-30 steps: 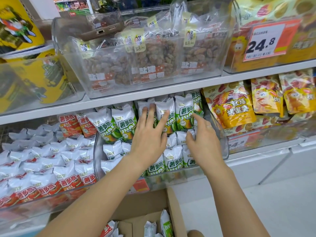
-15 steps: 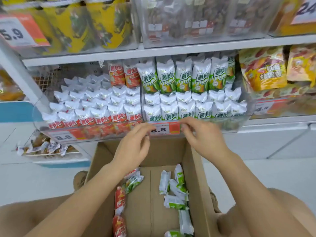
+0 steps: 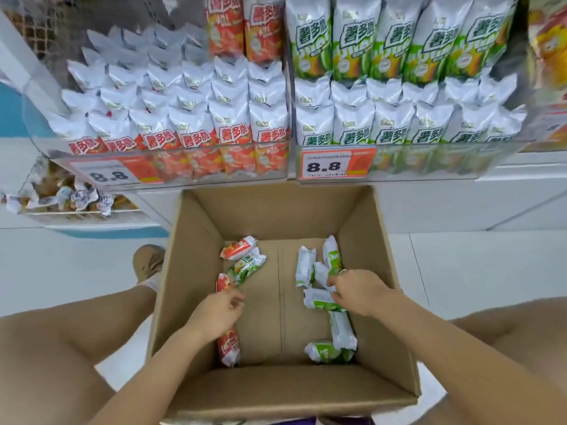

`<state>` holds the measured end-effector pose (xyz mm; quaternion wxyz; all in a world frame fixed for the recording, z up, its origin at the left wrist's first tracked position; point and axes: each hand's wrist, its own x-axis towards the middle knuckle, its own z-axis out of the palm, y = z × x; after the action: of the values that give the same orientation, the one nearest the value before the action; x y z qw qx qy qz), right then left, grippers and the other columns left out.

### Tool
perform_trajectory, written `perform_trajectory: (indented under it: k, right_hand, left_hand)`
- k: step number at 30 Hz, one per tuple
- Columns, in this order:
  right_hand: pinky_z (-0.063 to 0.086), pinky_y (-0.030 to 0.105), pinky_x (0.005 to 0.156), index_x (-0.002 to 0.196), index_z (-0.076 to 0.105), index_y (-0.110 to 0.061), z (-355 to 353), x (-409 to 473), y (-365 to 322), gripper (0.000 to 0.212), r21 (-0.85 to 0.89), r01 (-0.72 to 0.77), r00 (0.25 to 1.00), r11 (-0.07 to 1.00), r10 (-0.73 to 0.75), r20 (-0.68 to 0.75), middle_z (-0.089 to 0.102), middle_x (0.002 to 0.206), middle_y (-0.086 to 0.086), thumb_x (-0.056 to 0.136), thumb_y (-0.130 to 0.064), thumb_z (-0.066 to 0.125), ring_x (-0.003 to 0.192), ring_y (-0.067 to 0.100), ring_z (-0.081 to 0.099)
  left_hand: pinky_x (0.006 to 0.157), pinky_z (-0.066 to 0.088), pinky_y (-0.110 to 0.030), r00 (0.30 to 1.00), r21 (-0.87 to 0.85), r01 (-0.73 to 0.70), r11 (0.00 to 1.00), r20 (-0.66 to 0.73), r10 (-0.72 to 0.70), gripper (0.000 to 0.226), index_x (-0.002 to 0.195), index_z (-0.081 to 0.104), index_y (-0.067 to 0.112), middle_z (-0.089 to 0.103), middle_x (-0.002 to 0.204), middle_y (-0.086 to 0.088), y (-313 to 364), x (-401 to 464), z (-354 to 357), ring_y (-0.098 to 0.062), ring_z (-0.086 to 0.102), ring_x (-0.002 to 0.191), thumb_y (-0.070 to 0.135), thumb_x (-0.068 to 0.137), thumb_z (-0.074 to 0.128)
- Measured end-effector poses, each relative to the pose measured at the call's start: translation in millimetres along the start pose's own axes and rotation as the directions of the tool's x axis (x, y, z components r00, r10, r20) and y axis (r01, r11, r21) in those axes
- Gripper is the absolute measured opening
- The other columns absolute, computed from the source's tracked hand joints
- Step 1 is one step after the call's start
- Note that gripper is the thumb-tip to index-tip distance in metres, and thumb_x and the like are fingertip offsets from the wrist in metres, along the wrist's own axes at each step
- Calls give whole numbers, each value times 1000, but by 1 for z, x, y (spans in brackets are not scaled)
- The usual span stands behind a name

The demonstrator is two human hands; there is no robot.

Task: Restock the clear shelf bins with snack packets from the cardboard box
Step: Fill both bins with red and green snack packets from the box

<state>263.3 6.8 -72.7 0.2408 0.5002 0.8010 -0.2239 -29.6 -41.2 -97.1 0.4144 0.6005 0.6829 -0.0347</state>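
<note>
Cardboard box (image 3: 276, 391): one, open, on the floor below two clear shelf bins. Contents: three red snack packets (image 3: 237, 247), left side; one green packet (image 3: 249, 265) beside them; about six green packets (image 3: 343, 329) on the right. Left hand (image 3: 214, 314): fingers curled, just over a red packet (image 3: 228, 345); grasp could not be told. Right hand (image 3: 360, 291): fingers curled onto one green packet (image 3: 317, 299). Left bin (image 3: 171, 167): red packets, tag 8.8. Right bin (image 3: 429, 162): green packets, tag 8.8.

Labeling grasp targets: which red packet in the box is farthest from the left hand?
The red packet at the box's far left corner, above the green one; the other two reds lie right by the left hand.
</note>
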Motion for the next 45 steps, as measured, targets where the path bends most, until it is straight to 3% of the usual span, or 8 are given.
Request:
perform_trajectory:
  k: [12,20,24,29,34,38,41,45]
  right_hand:
    - [47,36,88,145,27,-14,87,117,13,52,42,-352,929,935,344,137,49,132,13,96,-17,43,116,28,52]
    - [40,37,96,152,7,-12,122,143,27,70,-137,-309,942,941,323,95,49,134,17,95,-24,48,117,29,50]
    - [45,34,88,150,10,-14,112,141,17,85,44,-368,917,929,354,184,43,136,17,87,-34,63,114,30,54]
    - [46,29,78,139,40,-22,85,143,-15,68,706,-441,893,555,351,282,59,123,6,79,-41,68,108,27,58]
    - [46,21,61,109,61,-18,51,129,-49,27,874,-468,862,128,-151,484,65,100,5,94,-40,53,80,15,62]
    - [52,28,72,107,64,-14,52,125,-41,47,875,-484,875,6,10,484,70,100,9,96,-53,43,85,21,68]
    - [49,35,85,119,60,-9,80,130,-19,40,730,-473,870,494,395,296,66,116,12,94,-39,54,101,27,62]
    - [45,35,93,137,40,-15,106,134,5,54,339,-384,914,859,301,271,51,131,14,90,-32,60,120,31,52]
  left_hand:
    - [91,48,-29,968,-112,226,968,135,-211,32,126,59,25,61,126,0,-18,55,41,-20,59,112,33,97,50]
    - [95,48,-31,947,-160,280,947,209,-244,31,126,59,26,61,125,0,-24,66,50,-19,57,114,32,97,51]
    - [98,46,-30,949,-156,248,956,238,-207,32,128,57,26,61,125,1,-12,67,57,-15,56,116,31,97,51]
    - [104,42,-33,988,-74,125,989,104,-117,62,148,30,26,47,141,-5,6,71,58,-22,48,127,22,93,57]
    - [114,27,-37,993,213,-115,970,52,107,73,145,29,20,26,154,-5,22,80,60,-24,22,142,17,83,66]
    - [90,46,-33,988,-271,146,951,-16,-157,62,130,41,16,61,119,-5,16,82,60,-24,58,111,30,80,75]
    - [89,41,-24,948,-657,274,702,62,-312,63,130,48,15,63,114,1,5,78,55,-18,58,110,26,76,79]
    - [101,45,-38,908,-788,391,475,245,-341,65,122,59,26,69,111,1,-9,70,46,-19,63,105,42,63,81]
